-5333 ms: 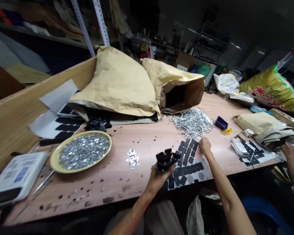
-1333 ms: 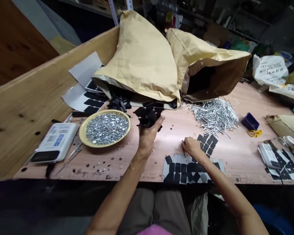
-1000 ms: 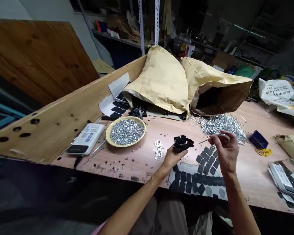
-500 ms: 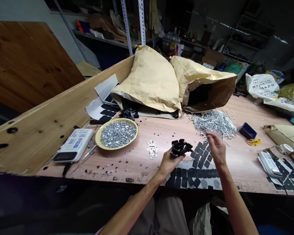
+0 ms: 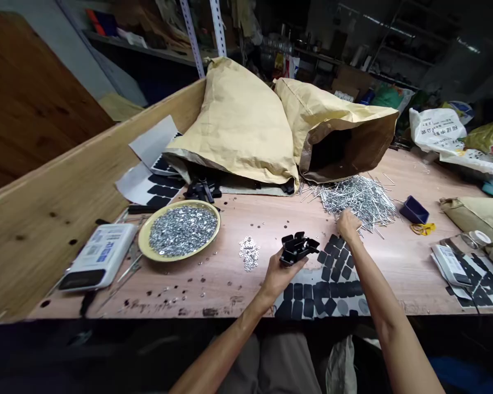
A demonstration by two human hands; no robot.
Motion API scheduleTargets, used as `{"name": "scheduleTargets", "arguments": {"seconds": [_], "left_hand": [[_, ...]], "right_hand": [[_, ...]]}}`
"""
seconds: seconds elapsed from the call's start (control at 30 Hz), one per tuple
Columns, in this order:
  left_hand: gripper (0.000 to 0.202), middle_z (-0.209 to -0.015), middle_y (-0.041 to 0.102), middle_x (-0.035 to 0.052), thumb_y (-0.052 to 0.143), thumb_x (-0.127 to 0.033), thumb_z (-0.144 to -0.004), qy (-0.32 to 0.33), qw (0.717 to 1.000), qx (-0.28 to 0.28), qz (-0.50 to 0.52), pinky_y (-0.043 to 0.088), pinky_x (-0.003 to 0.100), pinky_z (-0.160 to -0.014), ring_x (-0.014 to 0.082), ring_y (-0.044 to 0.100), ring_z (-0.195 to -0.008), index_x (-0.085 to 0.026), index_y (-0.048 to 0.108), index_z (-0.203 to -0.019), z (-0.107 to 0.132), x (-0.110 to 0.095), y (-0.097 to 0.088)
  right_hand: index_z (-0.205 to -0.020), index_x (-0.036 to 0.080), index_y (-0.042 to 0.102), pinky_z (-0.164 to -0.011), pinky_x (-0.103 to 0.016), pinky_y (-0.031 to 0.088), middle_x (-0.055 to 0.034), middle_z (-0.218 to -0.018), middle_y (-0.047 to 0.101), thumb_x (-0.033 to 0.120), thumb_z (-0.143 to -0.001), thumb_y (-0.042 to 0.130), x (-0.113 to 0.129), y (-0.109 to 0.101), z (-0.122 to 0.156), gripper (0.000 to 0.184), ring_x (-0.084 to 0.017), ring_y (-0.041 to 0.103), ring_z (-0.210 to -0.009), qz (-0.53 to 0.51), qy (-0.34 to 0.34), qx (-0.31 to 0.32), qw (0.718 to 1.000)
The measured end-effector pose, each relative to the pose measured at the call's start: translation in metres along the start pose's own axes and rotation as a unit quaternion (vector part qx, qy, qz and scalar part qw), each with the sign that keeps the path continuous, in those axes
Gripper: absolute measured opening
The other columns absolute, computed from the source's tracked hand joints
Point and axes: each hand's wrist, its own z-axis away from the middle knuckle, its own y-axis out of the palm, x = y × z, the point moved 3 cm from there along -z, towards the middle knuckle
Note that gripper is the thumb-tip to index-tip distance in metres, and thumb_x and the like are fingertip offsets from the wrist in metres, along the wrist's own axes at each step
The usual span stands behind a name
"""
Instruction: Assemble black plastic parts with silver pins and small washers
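Note:
My left hand (image 5: 280, 272) grips a bunch of black plastic parts (image 5: 298, 247) just above the table's front. My right hand (image 5: 347, 224) reaches forward to the near edge of a heap of shiny metal pins (image 5: 355, 197), its fingers bent down onto them; what they pinch is too small to see. Between my arms lies a sheet of black adhesive pads (image 5: 326, 279). A small pile of silver washers (image 5: 248, 252) sits left of my left hand.
A yellow dish of silver washers (image 5: 181, 230) and a white device (image 5: 97, 256) lie at the left. Two big brown paper sacks (image 5: 267, 128) lie at the back, more black parts (image 5: 202, 190) spilling under them. A blue box (image 5: 413, 210) and pad sheets (image 5: 472, 273) sit right.
My right hand has dropped from mid-air and stretched forward onto the pin heap. My left hand stays in place with the black parts. The camera tipped slightly downward.

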Motion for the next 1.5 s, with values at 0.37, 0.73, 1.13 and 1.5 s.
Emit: {"name": "scheduleTargets", "arguments": {"seconds": [0.37, 0.73, 1.13, 1.5], "left_hand": [[0.026, -0.076, 0.074, 0.0022, 0.065, -0.018, -0.069, 0.079, 0.987, -0.01, -0.143, 0.049, 0.024, -0.063, 0.0202, 0.069, -0.072, -0.019, 0.068, -0.095, 0.001, 0.0, -0.009], [0.04, -0.078, 0.073, 0.0001, 0.064, -0.011, -0.065, 0.114, 0.974, 0.045, -0.189, 0.047, 0.025, -0.064, 0.0227, 0.069, -0.075, -0.025, 0.067, -0.103, 0.01, -0.003, 0.015], [0.032, -0.082, 0.074, 0.0022, 0.064, -0.013, -0.069, 0.124, 0.982, 0.046, -0.136, 0.049, 0.024, -0.066, 0.0204, 0.068, -0.074, -0.02, 0.068, -0.1, 0.01, -0.01, 0.007], [0.029, -0.082, 0.074, 0.0016, 0.067, -0.013, -0.065, 0.037, 0.995, 0.016, -0.09, 0.051, 0.025, -0.067, 0.0204, 0.068, -0.077, -0.018, 0.07, -0.093, -0.005, -0.003, -0.006]], "right_hand": [[-0.134, 0.016, 0.04, -0.067, -0.033, 0.053, -0.004, -0.076, 0.069, 0.007, -0.072, 0.055, -0.025, -0.043, 0.042, 0.064, -0.02, 0.068, -0.073, -0.091, -0.053, 0.1, 0.989], [-0.108, 0.023, 0.045, -0.068, -0.034, 0.053, 0.002, -0.068, 0.066, 0.044, -0.081, 0.058, 0.025, -0.066, 0.138, 0.037, -0.018, 0.067, -0.07, -0.523, -0.275, 0.014, 0.807], [-0.1, 0.019, 0.067, -0.084, -0.037, 0.046, -0.0102, -0.108, 0.065, 0.026, -0.092, 0.044, 0.001, -0.044, 0.07, 0.025, -0.023, 0.058, -0.099, -0.169, -0.295, -0.127, 0.932], [-0.095, 0.013, 0.063, -0.083, -0.038, 0.044, -0.0151, -0.098, 0.066, 0.01, -0.089, 0.041, 0.036, -0.003, 0.019, 0.023, -0.024, 0.059, -0.093, -0.004, -0.328, -0.056, 0.943]]}}
